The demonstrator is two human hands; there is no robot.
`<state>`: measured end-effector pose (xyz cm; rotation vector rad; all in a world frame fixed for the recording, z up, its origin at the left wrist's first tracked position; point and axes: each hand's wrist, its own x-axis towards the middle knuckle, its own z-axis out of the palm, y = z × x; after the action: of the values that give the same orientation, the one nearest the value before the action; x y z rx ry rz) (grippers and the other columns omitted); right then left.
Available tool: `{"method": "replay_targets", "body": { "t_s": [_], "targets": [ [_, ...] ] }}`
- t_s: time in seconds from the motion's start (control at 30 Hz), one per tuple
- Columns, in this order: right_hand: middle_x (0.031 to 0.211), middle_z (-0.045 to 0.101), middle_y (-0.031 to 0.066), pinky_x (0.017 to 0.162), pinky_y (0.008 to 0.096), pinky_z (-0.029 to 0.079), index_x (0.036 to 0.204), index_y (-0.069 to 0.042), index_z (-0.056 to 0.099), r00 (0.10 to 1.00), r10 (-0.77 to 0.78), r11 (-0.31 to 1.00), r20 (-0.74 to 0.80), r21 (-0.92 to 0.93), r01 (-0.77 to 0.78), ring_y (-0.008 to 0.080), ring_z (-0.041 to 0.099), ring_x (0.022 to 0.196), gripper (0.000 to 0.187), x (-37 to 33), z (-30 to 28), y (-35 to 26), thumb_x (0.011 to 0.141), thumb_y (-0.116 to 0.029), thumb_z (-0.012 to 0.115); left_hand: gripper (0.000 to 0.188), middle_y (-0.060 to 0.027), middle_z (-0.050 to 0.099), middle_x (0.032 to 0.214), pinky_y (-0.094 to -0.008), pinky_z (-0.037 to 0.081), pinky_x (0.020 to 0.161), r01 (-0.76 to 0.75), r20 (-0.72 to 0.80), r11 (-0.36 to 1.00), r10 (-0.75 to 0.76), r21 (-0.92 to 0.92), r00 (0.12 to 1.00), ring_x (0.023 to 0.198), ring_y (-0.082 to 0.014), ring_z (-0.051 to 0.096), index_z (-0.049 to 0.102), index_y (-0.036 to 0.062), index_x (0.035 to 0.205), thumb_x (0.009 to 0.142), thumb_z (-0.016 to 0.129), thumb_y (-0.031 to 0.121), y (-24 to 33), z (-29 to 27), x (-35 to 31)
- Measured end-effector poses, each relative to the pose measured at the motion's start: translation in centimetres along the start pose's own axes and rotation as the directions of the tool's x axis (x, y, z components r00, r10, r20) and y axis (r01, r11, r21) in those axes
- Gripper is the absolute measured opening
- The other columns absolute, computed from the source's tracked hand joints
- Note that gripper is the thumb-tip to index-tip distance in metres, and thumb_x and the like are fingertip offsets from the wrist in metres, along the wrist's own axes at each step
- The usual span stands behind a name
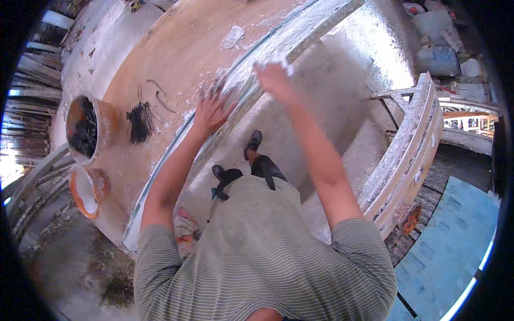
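Observation:
A long strip of wet-looking white plaster [292, 32] runs along the edge of a broad tan worktable [176, 40]. My left hand [213, 108] lies on the strip's near part, its fingers spread and dusted white, with nothing in them. Farther along the same strip is my right hand [273, 79], its fingers curled inward at the plaster. It is slightly blurred, and what it grips, if anything, is hidden. To the left of my left hand, a bundle of dark strands [140, 122] rests on the tabletop.
A large bucket [110, 125] with dark stuff inside and a smaller orange bucket [101, 184] with white contents stand at left. A plaster flake [232, 37] lies on the table. A curved moulding [401, 166] stands at right, beside a light blue surface [450, 251].

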<state>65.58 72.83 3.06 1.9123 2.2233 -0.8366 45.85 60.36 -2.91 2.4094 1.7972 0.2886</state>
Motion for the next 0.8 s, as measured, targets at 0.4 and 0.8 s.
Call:
{"method": "replay_targets", "body": {
  "t_s": [0.4,0.8],
  "targets": [
    [0.133,0.053,0.0350,0.109,0.0560,0.037,0.121,0.010,0.063,0.990,0.142,0.969,-0.012,0.204,-0.137,0.0480,0.052,0.126,0.069,4.9,0.8,4.5,0.101,-0.051,0.039,0.053,-0.0015,0.021,0.165,-0.0550,0.004,0.123,-0.199,0.196,0.977,0.180,0.081,0.964,0.152,-0.0201,0.016,0.055,0.0243,0.142,0.102,0.036,0.053,2.2,0.9,8.3],
    [0.106,0.066,0.0320,0.094,0.0492,0.050,0.101,0.010,0.066,0.912,0.168,0.887,-0.374,0.462,0.026,0.0457,0.063,0.104,0.050,6.3,-2.5,9.4,0.081,-0.035,0.070,0.058,-0.0119,0.009,0.167,-0.0548,0.001,0.122,0.028,0.238,0.994,-0.003,-0.101,0.971,0.153,-0.0365,0.003,0.041,0.0167,0.152,0.104,0.033,0.049,-0.9,1.2,8.0]
  ]
}}
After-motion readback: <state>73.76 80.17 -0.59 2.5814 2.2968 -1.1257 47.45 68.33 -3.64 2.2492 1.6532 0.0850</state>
